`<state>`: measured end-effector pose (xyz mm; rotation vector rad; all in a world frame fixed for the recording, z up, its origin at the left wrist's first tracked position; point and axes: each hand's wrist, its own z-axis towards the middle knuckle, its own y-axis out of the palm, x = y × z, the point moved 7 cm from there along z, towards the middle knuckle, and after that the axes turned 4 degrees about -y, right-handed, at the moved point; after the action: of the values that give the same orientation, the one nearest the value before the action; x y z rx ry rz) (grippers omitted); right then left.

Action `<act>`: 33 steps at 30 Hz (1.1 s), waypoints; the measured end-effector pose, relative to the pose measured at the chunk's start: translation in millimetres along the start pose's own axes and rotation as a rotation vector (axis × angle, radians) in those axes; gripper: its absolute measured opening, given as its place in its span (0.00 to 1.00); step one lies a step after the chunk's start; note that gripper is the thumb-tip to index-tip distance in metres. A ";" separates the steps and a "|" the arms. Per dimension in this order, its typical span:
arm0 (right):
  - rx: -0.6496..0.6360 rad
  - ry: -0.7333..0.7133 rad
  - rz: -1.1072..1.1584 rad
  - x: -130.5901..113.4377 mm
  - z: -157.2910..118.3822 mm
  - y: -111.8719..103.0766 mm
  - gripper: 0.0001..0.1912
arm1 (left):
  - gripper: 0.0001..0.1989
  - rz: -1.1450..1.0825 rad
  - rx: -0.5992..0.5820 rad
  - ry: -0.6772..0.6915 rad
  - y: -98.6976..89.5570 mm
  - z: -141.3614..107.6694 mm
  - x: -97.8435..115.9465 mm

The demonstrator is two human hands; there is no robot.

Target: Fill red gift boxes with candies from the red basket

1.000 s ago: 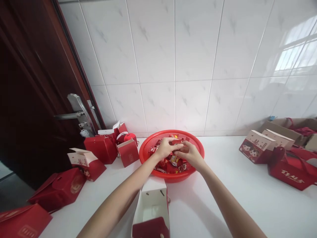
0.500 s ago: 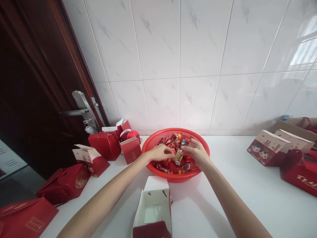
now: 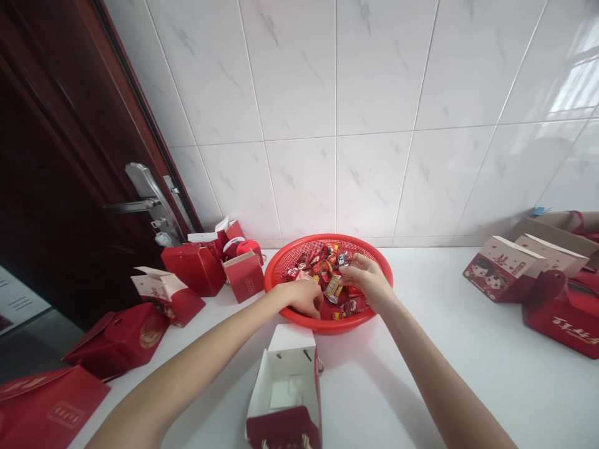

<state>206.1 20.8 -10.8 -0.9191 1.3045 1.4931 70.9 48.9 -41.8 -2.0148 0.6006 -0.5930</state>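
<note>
A red plastic basket holds a heap of wrapped candies, mostly red. My left hand reaches into its near left part, fingers curled down among the candies; whatever they pinch is hidden. Over the right side is my right hand, its fingers bent inward and closed. Its tips are beside a yellow-wrapped candy; what they hold I cannot make out. In front of the basket, between my forearms, stands an open gift box, dark red outside and white inside, with cord handles.
Several red gift boxes line the left side of the white table. More boxes and a cardboard carton stand at the right. A tiled wall rises behind the basket, and a dark door is at the left.
My left hand has moved toward me and down, from beside the yellow-wrapped candy into the basket's near left part. My right hand stays almost in place. The view has shifted slightly.
</note>
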 end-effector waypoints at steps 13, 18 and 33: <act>0.021 0.008 0.012 -0.6 0.1 0.0 0.17 | 0.07 0.050 -0.008 -0.003 -0.9 1.2 -1.4; 0.023 0.007 0.034 -2.3 -0.9 1.7 0.18 | 0.06 0.072 0.028 0.007 -8.0 -2.6 5.3; 0.008 -0.003 0.010 0.8 0.3 -0.6 0.16 | 0.07 0.045 0.039 -0.010 -8.9 -4.9 3.6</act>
<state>206.5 21.2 -11.6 -0.9065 1.3142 1.4954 72.2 47.7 -31.2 -1.9615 0.6224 -0.5634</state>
